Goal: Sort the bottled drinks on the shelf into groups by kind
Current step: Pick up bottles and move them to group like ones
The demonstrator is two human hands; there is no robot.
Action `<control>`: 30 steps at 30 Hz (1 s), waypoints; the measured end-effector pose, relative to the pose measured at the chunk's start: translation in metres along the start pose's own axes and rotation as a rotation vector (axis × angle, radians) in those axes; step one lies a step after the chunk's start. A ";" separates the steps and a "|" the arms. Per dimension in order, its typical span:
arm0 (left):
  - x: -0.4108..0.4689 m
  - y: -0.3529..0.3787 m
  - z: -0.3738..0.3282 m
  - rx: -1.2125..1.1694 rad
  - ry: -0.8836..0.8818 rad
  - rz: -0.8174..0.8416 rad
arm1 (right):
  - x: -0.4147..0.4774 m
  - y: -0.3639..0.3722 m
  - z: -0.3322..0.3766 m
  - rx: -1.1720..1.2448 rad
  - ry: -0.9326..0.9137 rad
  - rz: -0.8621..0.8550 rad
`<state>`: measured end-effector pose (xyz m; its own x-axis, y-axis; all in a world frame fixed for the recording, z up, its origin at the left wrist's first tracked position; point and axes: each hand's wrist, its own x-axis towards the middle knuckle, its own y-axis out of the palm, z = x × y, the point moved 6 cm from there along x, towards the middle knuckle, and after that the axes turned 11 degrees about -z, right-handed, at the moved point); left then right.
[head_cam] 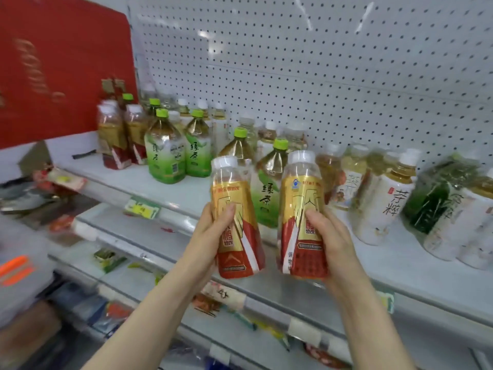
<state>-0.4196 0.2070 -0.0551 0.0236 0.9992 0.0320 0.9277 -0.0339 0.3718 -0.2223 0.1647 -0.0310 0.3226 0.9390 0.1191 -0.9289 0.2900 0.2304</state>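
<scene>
My left hand (213, 233) grips a gold-and-red labelled bottle with a white cap (234, 198), held tilted above the shelf's front. My right hand (333, 236) grips a second bottle of the same kind (301, 193) beside it. Two more gold-and-red bottles (117, 137) stand at the far left of the shelf (186, 193). Green-capped green tea bottles (165, 153) stand right of those, and two more green tea bottles (269, 182) stand just behind the held pair. White-labelled tea bottles (384, 201) and a dark green-labelled bottle (432, 201) stand at the right.
A white pegboard (320, 62) backs the shelf. A red panel (53, 62) closes off the left side. Price tags (142, 208) hang on the shelf's front edge. Lower shelves (120, 257) hold small packaged goods. Small clear bottles (184, 108) line the back.
</scene>
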 end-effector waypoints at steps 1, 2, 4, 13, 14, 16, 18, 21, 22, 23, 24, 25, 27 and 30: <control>-0.001 -0.025 -0.004 -0.020 -0.029 -0.009 | -0.005 0.021 -0.009 0.001 0.017 0.003; -0.002 -0.043 -0.007 -0.029 -0.053 -0.008 | -0.009 0.037 -0.017 0.000 0.028 0.002; -0.004 -0.082 -0.015 -0.013 -0.061 -0.014 | -0.018 0.070 -0.032 -0.026 0.050 0.023; 0.013 -0.216 -0.065 0.075 0.007 -0.050 | -0.035 0.202 -0.078 -0.048 0.095 0.047; 0.020 -0.222 -0.068 0.074 0.011 -0.050 | -0.030 0.209 -0.078 -0.059 0.083 0.049; 0.034 -0.228 -0.073 0.085 0.017 -0.036 | -0.018 0.220 -0.076 -0.071 0.049 0.044; 0.052 -0.230 -0.076 0.082 0.014 -0.025 | -0.005 0.226 -0.076 -0.081 0.022 0.027; 0.082 -0.225 -0.079 0.116 0.031 0.004 | 0.016 0.229 -0.077 -0.077 -0.008 -0.014; 0.092 -0.221 -0.079 0.140 0.037 0.015 | 0.023 0.228 -0.076 -0.084 -0.021 -0.031; 0.101 -0.217 -0.080 0.161 0.047 0.026 | 0.030 0.228 -0.076 -0.094 -0.036 -0.049; 0.110 -0.213 -0.080 0.180 0.058 0.044 | 0.035 0.227 -0.076 -0.103 -0.046 -0.073; 0.119 -0.207 -0.080 0.198 0.070 0.068 | 0.040 0.225 -0.075 -0.112 -0.054 -0.097; 0.136 -0.193 -0.082 0.227 0.092 0.113 | 0.049 0.222 -0.071 -0.128 -0.069 -0.129; 0.158 -0.173 -0.081 0.207 0.100 0.165 | 0.057 0.213 -0.065 -0.162 -0.090 -0.167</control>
<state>-0.6065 0.3692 -0.0393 0.1535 0.9731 0.1716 0.9709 -0.1809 0.1572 -0.4141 0.2919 -0.0376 0.4826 0.8572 0.1796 -0.8758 0.4727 0.0971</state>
